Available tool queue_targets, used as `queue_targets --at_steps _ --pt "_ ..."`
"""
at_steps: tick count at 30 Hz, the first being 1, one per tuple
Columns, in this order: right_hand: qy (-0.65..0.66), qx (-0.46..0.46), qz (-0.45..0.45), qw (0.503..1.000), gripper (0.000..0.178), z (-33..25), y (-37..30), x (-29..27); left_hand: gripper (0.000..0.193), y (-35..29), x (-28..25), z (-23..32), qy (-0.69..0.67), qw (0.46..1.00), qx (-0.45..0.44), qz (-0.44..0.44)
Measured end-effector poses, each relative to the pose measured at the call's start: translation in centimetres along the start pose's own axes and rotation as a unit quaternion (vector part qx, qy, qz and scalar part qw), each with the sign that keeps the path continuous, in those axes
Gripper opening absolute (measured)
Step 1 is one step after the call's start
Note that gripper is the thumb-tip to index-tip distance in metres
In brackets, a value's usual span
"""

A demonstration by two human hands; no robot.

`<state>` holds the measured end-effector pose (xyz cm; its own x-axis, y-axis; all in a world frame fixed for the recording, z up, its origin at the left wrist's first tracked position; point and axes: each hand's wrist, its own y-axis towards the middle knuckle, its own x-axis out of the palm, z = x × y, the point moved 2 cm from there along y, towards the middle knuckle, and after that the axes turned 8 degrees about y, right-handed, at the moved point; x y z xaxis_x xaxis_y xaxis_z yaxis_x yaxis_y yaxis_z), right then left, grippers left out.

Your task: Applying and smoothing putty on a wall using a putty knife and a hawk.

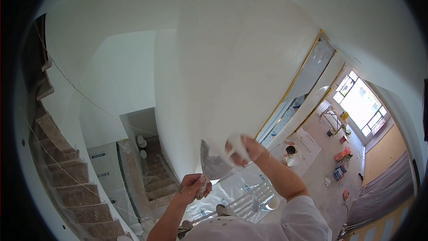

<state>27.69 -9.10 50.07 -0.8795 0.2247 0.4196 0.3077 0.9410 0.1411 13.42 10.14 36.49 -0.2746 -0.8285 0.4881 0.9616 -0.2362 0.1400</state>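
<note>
In front of a pale, smooth wall (240,62), my right hand (252,148) is raised and smeared by motion. Its fingers close round a white object (238,154) too blurred to name. My left hand (194,187) is lower and to the left, its fingers wrapped round a small whitish, plaster-smeared thing (203,188) that they mostly hide. Between the hands shows a grey, blade-like flat piece (213,161) with a pointed upper corner. Which hand holds it, if either does, I cannot tell.
A white ladder (256,196) stands below me over plastic sheeting (218,196). Stairs (78,174) climb at the left, with a thin cord (80,90) hanging across. Another person (290,151) is far below. Bags (342,155) and a trestle (332,118) lie near the window.
</note>
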Motion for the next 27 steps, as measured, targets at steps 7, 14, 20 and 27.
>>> queue_targets --at_steps 7,14,20,27 --pt "-0.466 -0.132 0.376 0.790 0.017 -15.1 -0.4 -6.2 0.034 -0.3 -3.5 0.3 -0.087 0.992 0.080 0.042" --pt "-0.746 -0.363 0.311 0.464 0.032 -32.7 7.9 -1.3 0.029 0.2 -2.5 -3.3 -0.108 0.990 0.053 0.067" --pt "-0.769 -0.334 0.318 0.443 0.034 -35.1 9.5 -2.7 0.026 0.8 -3.3 -5.1 -0.091 0.991 0.050 0.088" --pt "-0.727 -0.371 0.356 0.454 0.036 -34.6 4.4 -6.0 0.028 2.1 -2.6 -4.0 -0.074 0.991 0.047 0.098"
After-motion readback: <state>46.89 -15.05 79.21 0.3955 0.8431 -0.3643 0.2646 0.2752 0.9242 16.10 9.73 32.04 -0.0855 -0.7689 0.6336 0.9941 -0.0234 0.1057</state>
